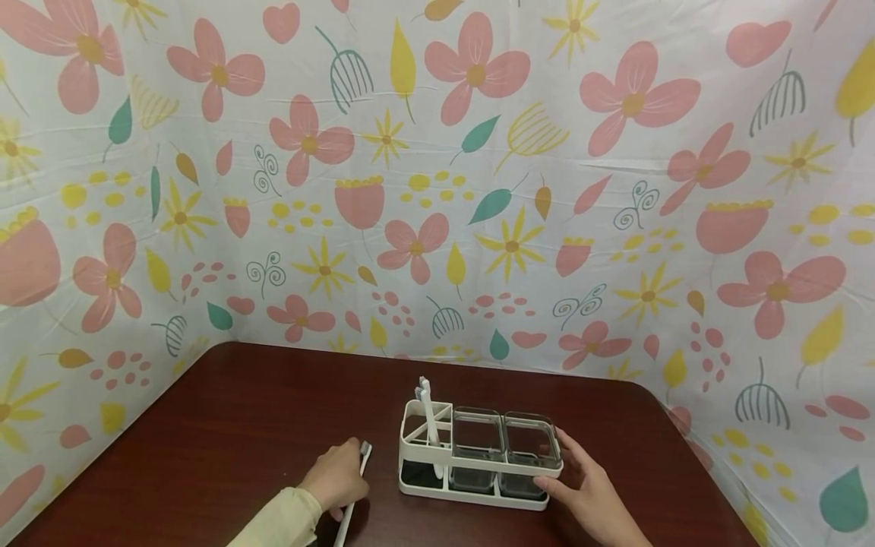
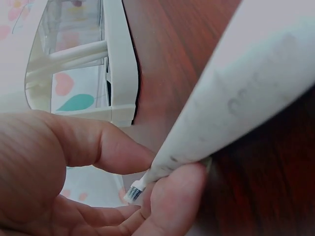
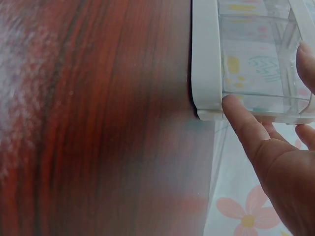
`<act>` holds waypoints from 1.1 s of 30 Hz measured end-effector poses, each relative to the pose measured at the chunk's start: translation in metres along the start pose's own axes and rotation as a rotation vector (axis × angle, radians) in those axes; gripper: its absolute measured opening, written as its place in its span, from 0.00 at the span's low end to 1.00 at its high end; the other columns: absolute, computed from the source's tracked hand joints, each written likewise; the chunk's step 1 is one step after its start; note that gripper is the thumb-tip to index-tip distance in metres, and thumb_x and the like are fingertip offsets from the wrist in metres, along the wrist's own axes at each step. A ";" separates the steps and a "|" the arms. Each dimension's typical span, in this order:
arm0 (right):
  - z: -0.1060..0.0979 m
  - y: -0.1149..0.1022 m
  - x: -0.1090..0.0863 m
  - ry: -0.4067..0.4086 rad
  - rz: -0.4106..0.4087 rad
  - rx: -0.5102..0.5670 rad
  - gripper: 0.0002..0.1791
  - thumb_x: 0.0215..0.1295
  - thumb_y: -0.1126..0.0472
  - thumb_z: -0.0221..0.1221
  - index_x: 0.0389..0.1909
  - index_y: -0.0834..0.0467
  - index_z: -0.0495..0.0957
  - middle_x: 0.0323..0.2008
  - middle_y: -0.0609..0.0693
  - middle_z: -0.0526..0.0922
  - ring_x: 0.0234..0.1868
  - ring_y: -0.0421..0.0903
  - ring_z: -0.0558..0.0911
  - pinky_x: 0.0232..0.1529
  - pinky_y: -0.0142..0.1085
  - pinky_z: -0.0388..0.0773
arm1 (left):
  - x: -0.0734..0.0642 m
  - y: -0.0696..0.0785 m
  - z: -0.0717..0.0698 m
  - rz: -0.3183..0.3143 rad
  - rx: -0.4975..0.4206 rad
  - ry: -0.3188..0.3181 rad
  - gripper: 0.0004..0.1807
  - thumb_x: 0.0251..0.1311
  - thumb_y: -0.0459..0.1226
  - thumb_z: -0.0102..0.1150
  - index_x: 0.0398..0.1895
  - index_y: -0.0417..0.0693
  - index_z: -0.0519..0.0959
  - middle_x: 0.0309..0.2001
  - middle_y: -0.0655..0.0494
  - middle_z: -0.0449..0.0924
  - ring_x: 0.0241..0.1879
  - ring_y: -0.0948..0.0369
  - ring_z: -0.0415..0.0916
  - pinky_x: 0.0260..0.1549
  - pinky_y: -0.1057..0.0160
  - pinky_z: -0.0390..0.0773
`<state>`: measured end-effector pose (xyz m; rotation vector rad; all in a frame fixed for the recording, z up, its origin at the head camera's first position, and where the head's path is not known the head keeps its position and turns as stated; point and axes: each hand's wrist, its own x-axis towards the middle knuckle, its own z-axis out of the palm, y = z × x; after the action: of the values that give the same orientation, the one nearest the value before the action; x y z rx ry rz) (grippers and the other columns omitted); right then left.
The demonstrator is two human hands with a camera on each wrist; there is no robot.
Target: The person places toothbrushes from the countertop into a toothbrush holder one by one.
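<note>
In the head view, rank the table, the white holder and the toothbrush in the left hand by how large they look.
1. table
2. white holder
3. toothbrush, gripped by the left hand and partly hidden, so its full length is unsure.

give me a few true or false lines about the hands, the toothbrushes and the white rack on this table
1. The left hand holds a white toothbrush. True.
2. The right hand is lifted clear of the white rack. False: its fingers touch the rack's right end.
3. One toothbrush stands upright in the rack's left compartment. True.
4. The rack holds two clear cups. True.
5. The rack stands on a green tablecloth. False: it stands on a dark red-brown wooden table.
6. The toothbrush in the left hand is already in the rack. False: it is beside the rack, to its left.
</note>
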<state>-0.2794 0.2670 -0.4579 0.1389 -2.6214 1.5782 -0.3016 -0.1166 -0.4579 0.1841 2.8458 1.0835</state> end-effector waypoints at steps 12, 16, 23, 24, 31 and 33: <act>0.001 0.002 0.001 0.010 -0.011 -0.011 0.47 0.58 0.60 0.71 0.74 0.61 0.55 0.63 0.68 0.71 0.65 0.66 0.69 0.46 0.37 0.80 | 0.001 -0.002 -0.003 0.035 0.006 0.037 0.07 0.41 0.26 0.57 0.21 0.43 0.70 0.18 0.48 0.70 0.04 0.61 0.71 0.05 0.63 0.74; 0.001 0.003 0.001 0.010 -0.017 -0.006 0.47 0.58 0.60 0.71 0.74 0.61 0.55 0.63 0.69 0.71 0.65 0.66 0.69 0.46 0.37 0.80 | 0.001 -0.001 -0.005 0.026 -0.011 0.032 0.07 0.44 0.26 0.57 0.29 0.39 0.73 0.19 0.48 0.70 0.05 0.61 0.71 0.05 0.63 0.74; 0.001 0.001 0.000 0.007 -0.012 -0.012 0.47 0.59 0.59 0.70 0.74 0.61 0.55 0.64 0.69 0.70 0.66 0.67 0.68 0.47 0.39 0.80 | -0.001 0.004 -0.009 0.029 -0.051 0.027 0.06 0.47 0.26 0.56 0.31 0.38 0.73 0.19 0.48 0.71 0.07 0.60 0.72 0.07 0.62 0.75; 0.001 0.001 0.000 0.007 -0.009 -0.006 0.47 0.59 0.60 0.70 0.74 0.61 0.55 0.64 0.69 0.70 0.66 0.67 0.67 0.47 0.39 0.80 | -0.001 0.004 -0.010 0.031 -0.058 0.027 0.06 0.48 0.27 0.55 0.31 0.37 0.73 0.19 0.48 0.71 0.07 0.60 0.72 0.07 0.62 0.75; 0.002 0.001 0.000 0.011 0.001 0.013 0.47 0.58 0.61 0.70 0.74 0.61 0.55 0.63 0.68 0.70 0.66 0.66 0.68 0.45 0.38 0.80 | -0.002 0.007 -0.013 0.031 -0.091 0.012 0.08 0.56 0.28 0.56 0.38 0.35 0.73 0.20 0.48 0.71 0.10 0.58 0.73 0.08 0.61 0.76; 0.002 0.001 0.000 0.013 0.000 0.013 0.47 0.58 0.61 0.71 0.74 0.61 0.56 0.63 0.68 0.71 0.66 0.66 0.68 0.45 0.37 0.80 | -0.001 0.007 -0.013 0.033 -0.098 0.006 0.08 0.58 0.29 0.56 0.40 0.35 0.73 0.20 0.48 0.72 0.11 0.58 0.74 0.08 0.61 0.76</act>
<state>-0.2793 0.2655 -0.4597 0.1298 -2.6021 1.5909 -0.3013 -0.1199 -0.4432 0.2220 2.7960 1.2285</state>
